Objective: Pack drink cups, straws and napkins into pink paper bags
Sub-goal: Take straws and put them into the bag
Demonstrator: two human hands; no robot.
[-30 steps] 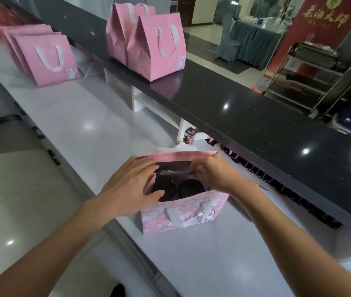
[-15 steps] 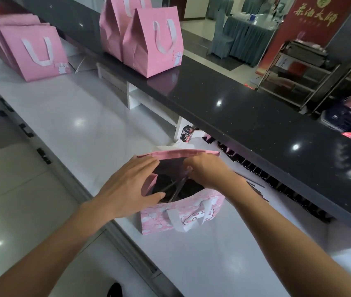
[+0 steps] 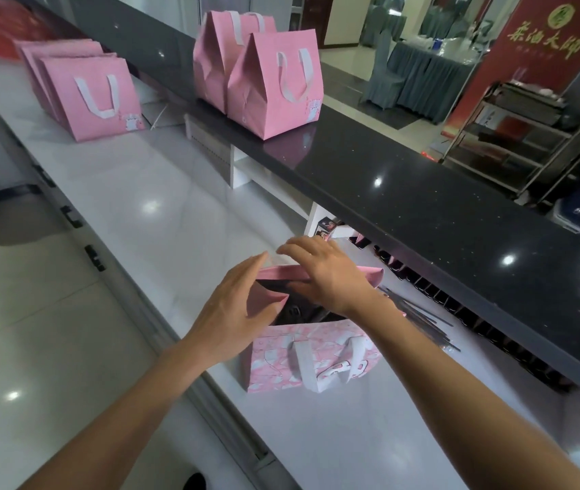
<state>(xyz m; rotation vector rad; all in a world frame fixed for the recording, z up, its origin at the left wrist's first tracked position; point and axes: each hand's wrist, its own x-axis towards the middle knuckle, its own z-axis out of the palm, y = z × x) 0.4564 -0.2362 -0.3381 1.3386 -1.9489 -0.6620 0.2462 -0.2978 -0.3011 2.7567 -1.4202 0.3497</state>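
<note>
Open bag: A pink bag (image 3: pixel 311 355) stands on the white desk (image 3: pixel 161 206), right in front of the person. Its top is open so things can go in.
Inside the bag: Dark cup tops (image 3: pixel 295 313) show in the opening. Thin dark sticks lean there too, likely straws, but it is hard to be sure.
Left hand: The left hand (image 3: pixel 235 313) has flat, straight fingers. It rests against the left side of the bag, likely to keep the bag from tipping.
Right hand: The right hand (image 3: pixel 327 274) reaches over the back edge of the bag with its fingers spread. It does not seem to hold anything. It looks like it is pushing the back flap.
Spare straws: A pile of dark straws (image 3: pixel 419 320) lies on the desk just right of the bag, easy to reach.
Done bags: Two closed bags (image 3: pixel 274 83) stand on the dark shelf (image 3: pixel 423 206) above, out of the way.
Flat bags: Folded bags (image 3: pixel 94 93) lean far off to the left, waiting.
Next step: The bag looks nearly full, so closing the top may come next.
</note>
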